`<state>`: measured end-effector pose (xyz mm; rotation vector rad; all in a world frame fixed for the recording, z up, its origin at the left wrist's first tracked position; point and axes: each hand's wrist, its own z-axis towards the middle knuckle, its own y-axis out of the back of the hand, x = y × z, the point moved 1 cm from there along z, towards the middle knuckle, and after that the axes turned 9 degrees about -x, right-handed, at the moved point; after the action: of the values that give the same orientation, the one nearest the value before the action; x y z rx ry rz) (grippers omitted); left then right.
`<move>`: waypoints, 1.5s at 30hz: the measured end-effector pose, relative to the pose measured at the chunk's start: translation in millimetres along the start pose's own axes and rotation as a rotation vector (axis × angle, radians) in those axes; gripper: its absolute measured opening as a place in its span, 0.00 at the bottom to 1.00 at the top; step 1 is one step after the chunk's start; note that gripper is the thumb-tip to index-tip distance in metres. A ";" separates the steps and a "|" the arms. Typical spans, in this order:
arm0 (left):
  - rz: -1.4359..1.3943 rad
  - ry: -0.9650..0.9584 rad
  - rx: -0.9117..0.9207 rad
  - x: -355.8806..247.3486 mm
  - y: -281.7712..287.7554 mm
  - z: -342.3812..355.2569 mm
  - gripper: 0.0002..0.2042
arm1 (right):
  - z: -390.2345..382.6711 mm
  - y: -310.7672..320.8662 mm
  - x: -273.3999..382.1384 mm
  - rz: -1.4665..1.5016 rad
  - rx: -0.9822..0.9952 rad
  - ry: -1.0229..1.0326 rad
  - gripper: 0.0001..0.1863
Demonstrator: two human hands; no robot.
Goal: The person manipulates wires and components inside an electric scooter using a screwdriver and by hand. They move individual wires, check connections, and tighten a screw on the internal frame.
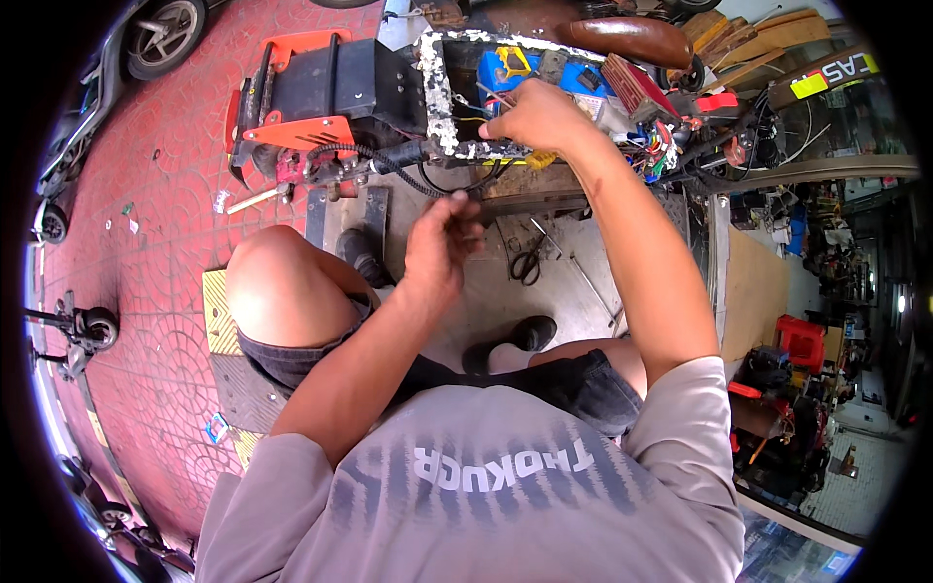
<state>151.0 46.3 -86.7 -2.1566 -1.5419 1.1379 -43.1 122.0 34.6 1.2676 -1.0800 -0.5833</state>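
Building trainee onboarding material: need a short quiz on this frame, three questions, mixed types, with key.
1. True or false: the right hand is over the opening of the paint-chipped frame, while the left hand is outside it.
2. Where do the black-handled scissors lie?
3. Fill in: the black box sits between two brackets coloured ____.

Key:
1. True.
2. On the grey surface in front of the person.
3. Orange.

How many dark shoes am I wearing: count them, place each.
2: the left shoe, right of your left knee in the picture; the right shoe, below the scissors.
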 end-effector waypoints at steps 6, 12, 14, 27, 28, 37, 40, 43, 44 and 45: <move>-0.044 0.105 0.115 -0.6 -12.6 19.5 0.08 | 18.3 -7.3 -4.9 -0.012 0.139 0.074 0.23; 0.022 -0.037 0.088 9.2 -19.2 16.0 0.09 | 5.7 -9.0 -25.4 0.396 0.094 0.069 0.16; 0.027 -0.065 0.063 13.9 -20.2 18.3 0.09 | 1.2 -11.9 -28.9 0.522 0.071 0.023 0.15; -0.111 -0.048 0.127 7.6 -40.0 9.0 0.07 | 9.0 -33.9 -25.0 0.503 -0.163 -0.131 0.15; -0.112 -0.054 0.120 10.4 -42.9 11.4 0.07 | 8.1 -34.8 -26.6 0.626 -0.197 -0.151 0.14; -0.098 -0.037 -0.006 12.7 -38.2 8.5 0.10 | 0.2 -40.2 -35.7 0.988 -0.381 -0.099 0.12; 0.012 -0.160 -0.037 4.9 -26.2 11.4 0.10 | 5.7 -32.7 -32.6 0.987 -0.247 -0.088 0.13; 0.024 -0.163 -0.006 4.2 -23.2 15.9 0.10 | 5.0 -18.2 -28.4 0.699 0.034 -0.071 0.15; 0.013 -0.164 -0.026 5.0 -23.9 16.9 0.09 | 6.0 -15.2 -26.5 0.558 0.043 -0.040 0.17; 0.056 -0.168 -0.040 3.7 -27.1 15.1 0.08 | 6.8 -8.1 -23.8 0.426 0.084 -0.020 0.17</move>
<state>122.0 57.2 -81.9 -2.1915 -1.5946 1.3484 -57.6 136.9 19.0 1.0600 -1.3550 -0.2294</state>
